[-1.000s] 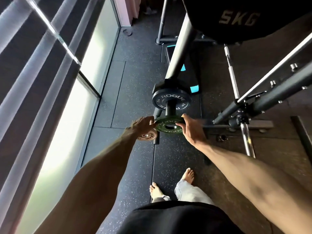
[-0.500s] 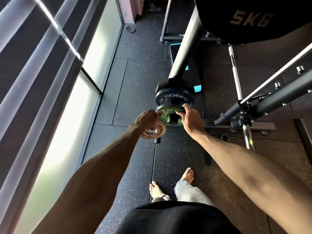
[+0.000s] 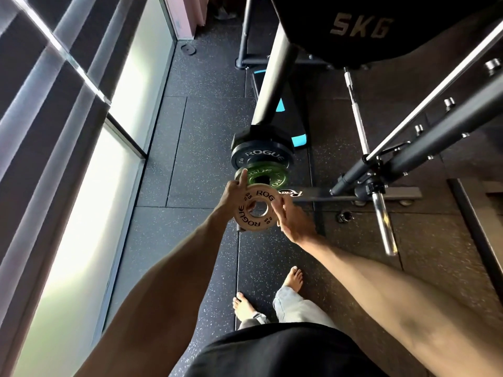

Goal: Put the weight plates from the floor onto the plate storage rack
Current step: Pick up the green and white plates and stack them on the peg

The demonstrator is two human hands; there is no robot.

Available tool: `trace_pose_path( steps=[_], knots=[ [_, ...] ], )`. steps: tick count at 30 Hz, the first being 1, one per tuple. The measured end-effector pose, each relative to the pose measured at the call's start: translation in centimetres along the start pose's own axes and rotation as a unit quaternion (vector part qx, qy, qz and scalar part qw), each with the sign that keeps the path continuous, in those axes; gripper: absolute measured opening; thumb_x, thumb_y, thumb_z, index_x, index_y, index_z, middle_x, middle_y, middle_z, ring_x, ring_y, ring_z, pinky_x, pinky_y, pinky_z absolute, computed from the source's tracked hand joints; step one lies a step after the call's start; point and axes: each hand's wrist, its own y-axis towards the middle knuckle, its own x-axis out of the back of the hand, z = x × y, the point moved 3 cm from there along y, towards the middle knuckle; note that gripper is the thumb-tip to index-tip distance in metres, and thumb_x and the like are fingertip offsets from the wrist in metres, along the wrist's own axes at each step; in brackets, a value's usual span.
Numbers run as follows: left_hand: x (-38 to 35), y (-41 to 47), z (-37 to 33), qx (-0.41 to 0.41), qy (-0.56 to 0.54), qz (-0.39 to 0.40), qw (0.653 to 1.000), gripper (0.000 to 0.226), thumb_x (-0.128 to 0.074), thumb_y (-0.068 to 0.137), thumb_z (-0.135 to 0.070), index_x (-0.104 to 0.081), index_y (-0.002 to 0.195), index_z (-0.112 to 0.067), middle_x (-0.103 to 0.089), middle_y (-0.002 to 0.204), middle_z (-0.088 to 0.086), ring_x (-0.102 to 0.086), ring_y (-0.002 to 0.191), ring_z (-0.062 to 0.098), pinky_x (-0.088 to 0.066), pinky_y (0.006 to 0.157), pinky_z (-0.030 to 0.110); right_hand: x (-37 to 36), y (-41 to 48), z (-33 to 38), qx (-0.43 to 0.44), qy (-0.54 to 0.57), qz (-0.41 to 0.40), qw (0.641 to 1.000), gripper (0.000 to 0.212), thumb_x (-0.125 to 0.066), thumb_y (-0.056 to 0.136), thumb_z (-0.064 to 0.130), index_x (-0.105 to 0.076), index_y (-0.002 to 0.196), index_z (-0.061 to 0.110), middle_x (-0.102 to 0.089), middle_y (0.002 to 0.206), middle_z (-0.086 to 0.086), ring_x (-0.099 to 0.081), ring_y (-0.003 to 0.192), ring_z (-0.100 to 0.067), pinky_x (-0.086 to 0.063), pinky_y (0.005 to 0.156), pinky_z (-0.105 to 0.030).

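Note:
A small white ROGUE plate (image 3: 257, 197) marked 0.5 faces me, held in front of the rack's peg. My left hand (image 3: 232, 193) grips its left rim, index finger reaching up against the green plate (image 3: 262, 174). My right hand (image 3: 292, 219) touches the white plate's right rim with fingers spread. The green plate sits on the peg against a larger black ROGUE plate (image 3: 261, 157), which hangs on the storage rack's slanted post (image 3: 275, 85). The peg's tip is hidden behind the white plate.
A big black 5KG plate (image 3: 362, 28) hangs overhead at top right. A barbell (image 3: 381, 210) and rack beams (image 3: 435, 131) cross the right side. A bar collar (image 3: 343, 216) lies on the rubber floor. Window blinds (image 3: 54, 131) line the left. My bare feet (image 3: 245, 306) stand below.
The green plate has slid back along the peg against the black plate. My left hand has brought the white plate up in front of the peg; my right hand left the green plate for it.

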Motion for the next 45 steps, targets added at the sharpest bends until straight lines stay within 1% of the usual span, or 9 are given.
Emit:
trace_pose_path(
  steps=[9,14,18,23,29,33,38,41,45],
  knots=[
    [-0.4,-0.7,-1.9,-0.117,0.108,-0.066,0.985,0.045,-0.042,0.102,-0.044,-0.069,0.094,-0.010,-0.066,0.066,-0.001,-0.065,0.058,0.012,-0.050,0.054,0.023,0.5,1.6,-0.3,0.008,-0.022,-0.041,0.999,0.023,-0.045,0.104,0.031,-0.045,0.105,0.009,-0.062,0.078,-0.001,-0.056,0.054,-0.014,-0.037,0.040,-0.020],
    [-0.3,-2.4,-1.3,-0.278,0.202,-0.057,0.937,0.028,-0.057,0.097,-0.031,-0.062,0.103,-0.004,-0.074,0.094,0.010,-0.072,0.075,0.019,-0.057,0.061,0.024,0.7,2.3,0.3,0.008,-0.028,-0.037,0.999,0.024,-0.044,0.103,0.027,-0.044,0.121,0.011,-0.071,0.100,-0.010,-0.066,0.069,-0.023,-0.056,0.053,-0.041],
    [0.6,-1.9,-0.1,-0.306,0.299,-0.018,0.904,0.029,-0.056,0.096,-0.025,-0.053,0.119,-0.006,-0.071,0.106,0.017,-0.072,0.086,0.030,-0.060,0.067,0.041,0.5,2.4,0.4,0.007,-0.032,-0.030,0.999,0.038,-0.032,0.096,0.041,-0.040,0.121,0.014,-0.071,0.109,-0.012,-0.070,0.077,-0.026,-0.059,0.057,-0.047],
    [0.8,-1.6,-0.2,-0.302,0.363,-0.060,0.880,0.028,-0.061,0.094,-0.015,-0.055,0.121,-0.008,-0.070,0.111,0.017,-0.072,0.092,0.033,-0.059,0.072,0.043,0.4,3.8,0.7,-0.019,-0.040,-0.057,0.997,0.022,-0.048,0.103,0.024,-0.039,0.120,0.014,-0.072,0.101,-0.006,-0.068,0.068,-0.020,-0.057,0.051,-0.038],
    [-0.2,-1.6,-1.0,-0.148,0.320,-0.164,0.921,0.039,-0.063,0.094,-0.027,-0.054,0.124,-0.005,-0.072,0.102,0.017,-0.070,0.089,0.033,-0.051,0.069,0.036,1.3,5.1,2.4,-0.116,0.026,-0.078,0.990,0.042,-0.056,0.100,0.034,-0.037,0.117,0.002,-0.055,0.095,-0.007,-0.059,0.081,-0.022,-0.044,0.055,-0.024],
    [-0.7,-1.7,1.0,0.105,0.091,-0.120,0.983,0.061,-0.065,0.088,-0.050,-0.050,0.118,0.001,-0.061,0.090,0.011,-0.059,0.085,0.025,-0.045,0.067,0.035,-0.5,4.9,1.2,-0.260,0.147,-0.021,0.954,0.066,-0.052,0.093,0.060,-0.052,0.118,-0.001,-0.064,0.103,-0.009,-0.061,0.089,-0.022,-0.055,0.078,-0.037],
    [-2.1,-1.0,0.7,0.207,-0.222,-0.015,0.953,0.050,-0.068,0.085,-0.034,-0.056,0.126,-0.008,-0.065,0.105,0.015,-0.059,0.091,0.027,-0.049,0.084,0.045,-1.3,4.4,1.9,-0.291,0.342,0.040,0.893,0.047,-0.052,0.097,0.049,-0.058,0.121,0.010,-0.060,0.131,-0.012,-0.055,0.120,-0.024,-0.041,0.100,-0.046],
    [-1.9,-0.8,-1.1,0.208,-0.263,0.014,0.942,0.035,-0.064,0.085,-0.019,-0.062,0.117,-0.005,-0.067,0.103,0.018,-0.066,0.084,0.031,-0.056,0.065,0.038,-0.8,5.1,2.9,-0.293,0.395,0.054,0.869,0.038,-0.048,0.099,0.037,-0.055,0.125,0.010,-0.055,0.139,-0.011,-0.049,0.131,-0.027,-0.029,0.113,-0.057],
    [-1.6,-0.5,-2.7,0.204,-0.249,0.026,0.946,0.013,-0.055,0.091,-0.009,-0.061,0.102,-0.007,-0.064,0.085,0.012,-0.066,0.060,0.024,-0.048,0.031,0.031,0.2,6.8,3.7,-0.304,0.406,0.029,0.861,0.016,-0.043,0.097,0.015,-0.058,0.091,0.017,-0.061,0.131,-0.014,-0.051,0.129,-0.031,-0.025,0.114,-0.061]
  ],
)
